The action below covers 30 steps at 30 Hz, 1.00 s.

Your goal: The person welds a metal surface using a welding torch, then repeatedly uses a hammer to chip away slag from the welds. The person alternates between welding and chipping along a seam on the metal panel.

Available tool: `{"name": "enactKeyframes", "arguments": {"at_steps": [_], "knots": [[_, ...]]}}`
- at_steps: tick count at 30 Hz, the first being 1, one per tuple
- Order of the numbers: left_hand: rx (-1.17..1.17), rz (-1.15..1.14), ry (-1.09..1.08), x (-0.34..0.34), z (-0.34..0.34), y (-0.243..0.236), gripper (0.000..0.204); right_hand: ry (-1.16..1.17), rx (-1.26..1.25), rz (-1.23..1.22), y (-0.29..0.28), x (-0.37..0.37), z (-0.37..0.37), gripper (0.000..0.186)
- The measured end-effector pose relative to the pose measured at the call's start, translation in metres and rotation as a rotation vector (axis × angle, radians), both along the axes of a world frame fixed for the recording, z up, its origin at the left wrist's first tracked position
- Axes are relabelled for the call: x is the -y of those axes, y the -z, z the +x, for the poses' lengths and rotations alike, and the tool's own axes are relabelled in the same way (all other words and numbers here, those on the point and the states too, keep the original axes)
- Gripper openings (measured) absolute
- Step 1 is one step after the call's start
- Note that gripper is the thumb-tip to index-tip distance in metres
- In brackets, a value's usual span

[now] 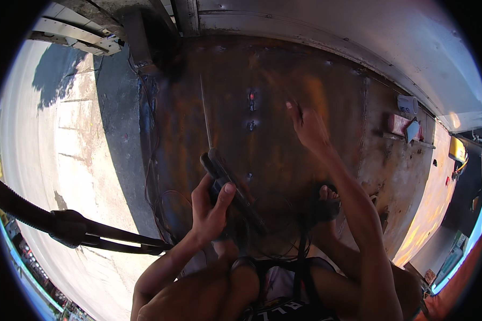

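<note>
My left hand [210,206] is closed round the black electrode holder [219,168], whose long thin rod [204,107] points up across the brown steel plate [198,128]. My right hand [308,123] is over the plate, right of the rod. Its fingers and a faint streak above them are smeared by motion, so what it holds, if anything, is unclear. Between rod and right hand, a small spot [251,97] glows red among short weld marks [251,125].
Grey metal panels [326,21] border the plate behind. At right lie a cup-like container [407,104], a red block [397,124] and a yellow tool [456,150]. Cables [151,160] run along the left edge beside sunlit concrete [75,134]. My right foot [326,200] rests below my right hand.
</note>
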<state>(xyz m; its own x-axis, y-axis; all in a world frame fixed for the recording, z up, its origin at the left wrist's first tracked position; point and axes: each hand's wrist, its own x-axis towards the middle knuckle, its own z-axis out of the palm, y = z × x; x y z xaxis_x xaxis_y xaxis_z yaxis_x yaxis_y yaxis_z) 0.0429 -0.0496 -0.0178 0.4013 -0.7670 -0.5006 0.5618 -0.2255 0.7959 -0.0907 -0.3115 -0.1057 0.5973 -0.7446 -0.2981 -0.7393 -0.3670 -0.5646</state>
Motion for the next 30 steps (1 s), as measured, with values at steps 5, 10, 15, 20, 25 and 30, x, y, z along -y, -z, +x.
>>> {"name": "enactKeyframes", "arguments": {"at_steps": [5,10,15,20,25,30], "knots": [[-0.045,0.000,-0.009,0.005,-0.001,0.000,0.047,-0.076,0.291,-0.051,0.018,-0.006,-0.052,0.048],[0.065,0.042,0.018,-0.009,0.005,0.008,0.047,-0.094,0.006,-0.066,-0.004,0.021,0.006,0.049],[0.008,0.040,0.036,0.002,0.001,0.007,0.047,-0.121,0.268,-0.097,0.028,0.015,-0.048,0.050],[0.049,0.008,0.020,0.003,0.004,0.005,0.046,0.046,-0.090,-0.010,-0.011,0.035,0.001,0.052],[-0.008,0.026,0.012,0.011,-0.002,-0.002,0.046,-0.044,0.287,-0.112,0.015,0.019,-0.041,0.054],[0.156,0.020,0.135,0.007,-0.006,0.008,0.037,-0.066,-0.093,-0.111,0.003,0.061,-0.006,0.048]]}}
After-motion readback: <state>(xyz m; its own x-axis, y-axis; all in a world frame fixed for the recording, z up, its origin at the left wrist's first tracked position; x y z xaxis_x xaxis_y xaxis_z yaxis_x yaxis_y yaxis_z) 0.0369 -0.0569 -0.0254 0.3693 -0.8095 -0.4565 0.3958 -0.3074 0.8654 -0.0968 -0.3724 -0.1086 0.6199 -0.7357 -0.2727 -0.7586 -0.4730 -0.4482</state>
